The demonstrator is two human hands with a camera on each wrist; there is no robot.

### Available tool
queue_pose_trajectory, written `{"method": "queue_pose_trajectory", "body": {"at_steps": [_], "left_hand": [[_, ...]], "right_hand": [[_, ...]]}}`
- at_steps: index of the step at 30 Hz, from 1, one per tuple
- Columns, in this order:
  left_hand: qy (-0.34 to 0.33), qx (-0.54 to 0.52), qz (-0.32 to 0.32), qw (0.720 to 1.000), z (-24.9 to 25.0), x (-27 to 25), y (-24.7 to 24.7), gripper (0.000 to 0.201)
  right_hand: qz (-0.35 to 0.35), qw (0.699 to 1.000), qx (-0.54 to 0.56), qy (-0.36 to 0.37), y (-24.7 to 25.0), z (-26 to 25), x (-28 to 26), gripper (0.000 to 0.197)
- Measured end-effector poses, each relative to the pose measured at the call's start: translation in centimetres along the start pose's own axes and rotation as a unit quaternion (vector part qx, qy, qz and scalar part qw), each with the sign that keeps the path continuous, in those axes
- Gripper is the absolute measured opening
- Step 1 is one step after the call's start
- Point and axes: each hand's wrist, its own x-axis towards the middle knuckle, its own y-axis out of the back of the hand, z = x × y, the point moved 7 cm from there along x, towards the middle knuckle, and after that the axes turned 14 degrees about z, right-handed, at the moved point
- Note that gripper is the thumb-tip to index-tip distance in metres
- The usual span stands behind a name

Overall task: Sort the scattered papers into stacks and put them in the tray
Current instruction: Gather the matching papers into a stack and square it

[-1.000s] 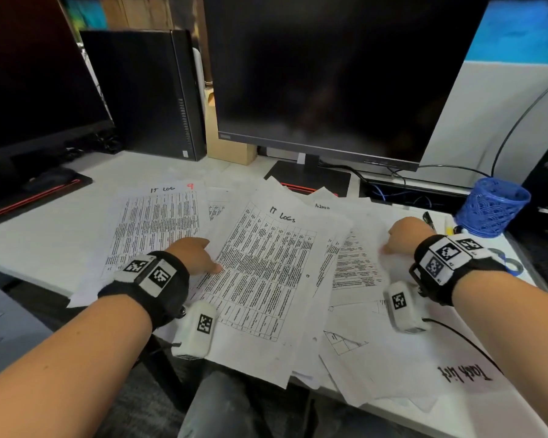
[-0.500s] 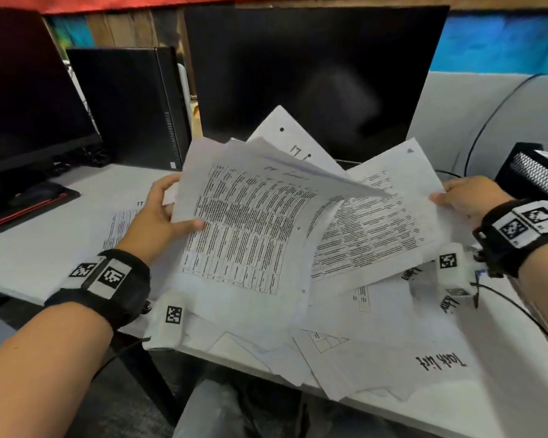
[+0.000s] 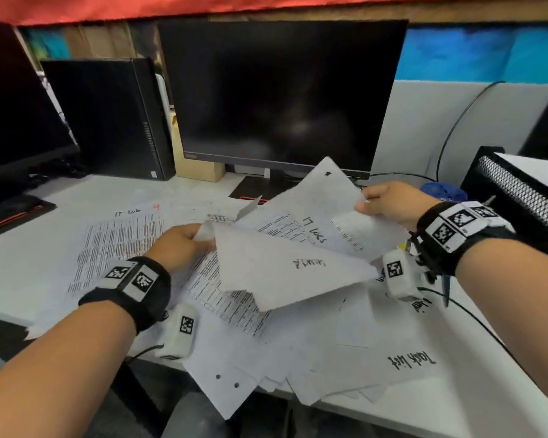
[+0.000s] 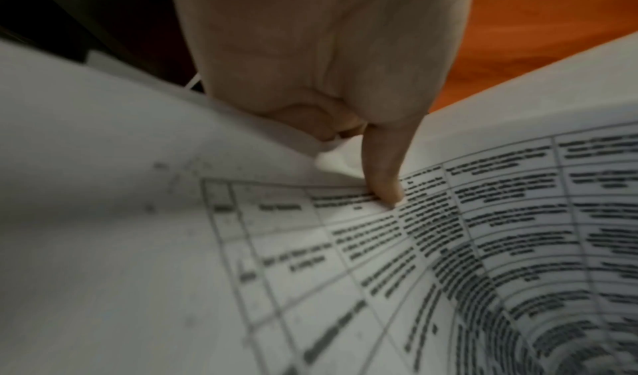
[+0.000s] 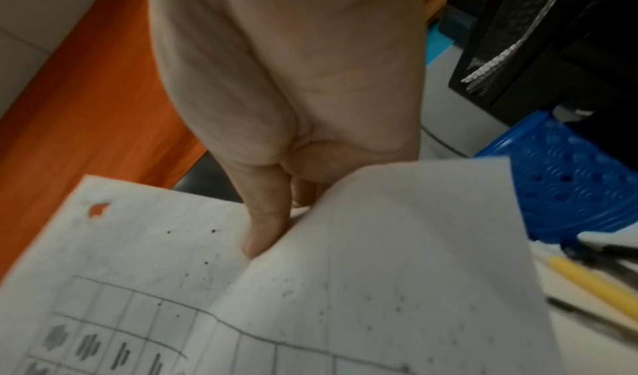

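A loose bundle of printed papers (image 3: pixel 285 263) hangs just above the desk between both hands. My left hand (image 3: pixel 184 241) pinches its left edge; in the left wrist view the thumb (image 4: pixel 383 168) presses on a table-printed sheet (image 4: pixel 449 244). My right hand (image 3: pixel 389 202) grips the bundle's right corner, and the right wrist view shows fingers (image 5: pixel 265 217) curled round the paper (image 5: pixel 345 285). More sheets lie scattered on the white desk: an "IT LOG" page (image 3: pixel 117 235) at left and a "Task list" sheet (image 3: pixel 408 358) at front right. The black mesh tray (image 3: pixel 519 191) stands at the far right.
A dark monitor (image 3: pixel 279 96) stands straight behind the papers, a black computer case (image 3: pixel 108 118) at back left, another screen (image 3: pixel 16 109) at far left. A blue mesh pen cup (image 3: pixel 443 191) sits beside the tray, pens (image 5: pixel 593 280) lying near it. Several sheets overhang the desk's front edge.
Both hands gathered papers off the desk, lifted them upright, then lowered and flattened the bundle toward the desk. The right hand has shifted nearer the tray.
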Motion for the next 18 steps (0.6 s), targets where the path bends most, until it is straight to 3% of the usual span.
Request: {"method": "queue_pose_trajectory", "body": {"at_steps": [4, 7, 11, 18], "left_hand": [[-0.008, 0.058, 0.041, 0.997, -0.9, 2.2, 1.2, 0.012], [-0.016, 0.152, 0.074, 0.985, -1.7, 3.6, 3.1, 0.012], [-0.029, 0.209, 0.082, 0.974, -2.5, 4.6, 3.6, 0.017], [-0.147, 0.240, 0.110, 0.953, -0.1, 6.1, 1.0, 0.012]], "right_hand": [[0.059, 0.997, -0.037, 0.032, 0.4, -0.6, 1.2, 0.006], [0.043, 0.998, -0.042, 0.010, 0.6, 0.6, 2.2, 0.017], [0.027, 0.999, -0.023, -0.031, -0.7, 1.3, 2.2, 0.007], [0.005, 0.999, 0.030, -0.028, -5.4, -1.8, 2.1, 0.012]]}}
